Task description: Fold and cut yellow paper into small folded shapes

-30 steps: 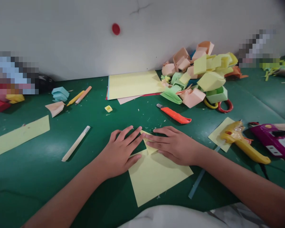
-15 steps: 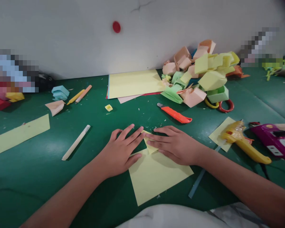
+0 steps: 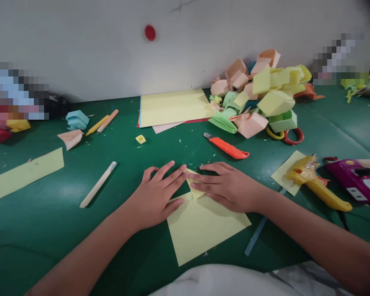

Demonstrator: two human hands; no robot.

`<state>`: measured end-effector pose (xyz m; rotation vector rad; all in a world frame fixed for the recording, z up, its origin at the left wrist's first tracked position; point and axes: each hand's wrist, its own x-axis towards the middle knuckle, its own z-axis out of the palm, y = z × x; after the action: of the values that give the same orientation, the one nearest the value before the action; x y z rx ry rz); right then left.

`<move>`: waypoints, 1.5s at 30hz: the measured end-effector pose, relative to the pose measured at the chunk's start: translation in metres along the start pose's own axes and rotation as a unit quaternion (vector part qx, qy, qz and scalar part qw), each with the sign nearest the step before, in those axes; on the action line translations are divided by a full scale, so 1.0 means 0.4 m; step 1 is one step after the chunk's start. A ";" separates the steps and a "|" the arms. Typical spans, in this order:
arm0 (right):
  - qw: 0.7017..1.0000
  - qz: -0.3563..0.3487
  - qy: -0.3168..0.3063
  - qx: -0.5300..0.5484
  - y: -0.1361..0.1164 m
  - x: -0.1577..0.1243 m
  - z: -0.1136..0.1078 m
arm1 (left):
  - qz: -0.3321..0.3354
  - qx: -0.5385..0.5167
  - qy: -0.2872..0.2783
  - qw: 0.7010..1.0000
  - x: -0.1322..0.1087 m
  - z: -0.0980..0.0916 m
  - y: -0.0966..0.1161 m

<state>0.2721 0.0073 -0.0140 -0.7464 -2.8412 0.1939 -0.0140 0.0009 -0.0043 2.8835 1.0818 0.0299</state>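
Note:
A pale yellow paper square (image 3: pixel 200 228) lies on the green table (image 3: pixel 49 230) in front of me, its far corner folded over. My left hand (image 3: pixel 156 197) lies flat with fingers spread on the paper's left part, thumb on its edge. My right hand (image 3: pixel 226 187) lies flat on the right part, fingers stretched out and pressing the folded corner. The fingertips of both hands nearly meet over the fold.
An orange box cutter (image 3: pixel 230 149) lies just beyond my hands. A heap of folded paper shapes (image 3: pixel 259 98) and scissors (image 3: pixel 285 135) sit at the back right, a paper stack (image 3: pixel 174 107) behind. A yellow glue gun (image 3: pixel 314 181) is right, a white stick (image 3: pixel 98 184) left.

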 end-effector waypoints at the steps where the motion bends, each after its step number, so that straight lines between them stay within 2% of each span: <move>1: 1.000 0.000 -0.001 0.003 0.001 0.000 -0.001 | -0.002 0.000 0.000 1.000 0.000 0.000 0.000; 13: 0.999 -0.013 0.000 0.041 0.008 -0.008 -0.008 | -0.011 -0.013 -0.003 1.000 0.001 -0.005 0.003; 29: 0.999 -0.022 0.008 0.042 0.008 -0.008 -0.010 | -0.018 -0.019 -0.019 0.999 0.003 -0.008 0.003; 45: 0.999 -0.018 0.003 0.048 0.008 -0.007 -0.008 | -0.019 -0.018 -0.011 1.000 0.001 -0.006 0.004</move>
<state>0.2767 0.0087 -0.0119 -0.6746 -2.8148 0.3186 -0.0128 0.0001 -0.0018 2.8241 1.1197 0.0163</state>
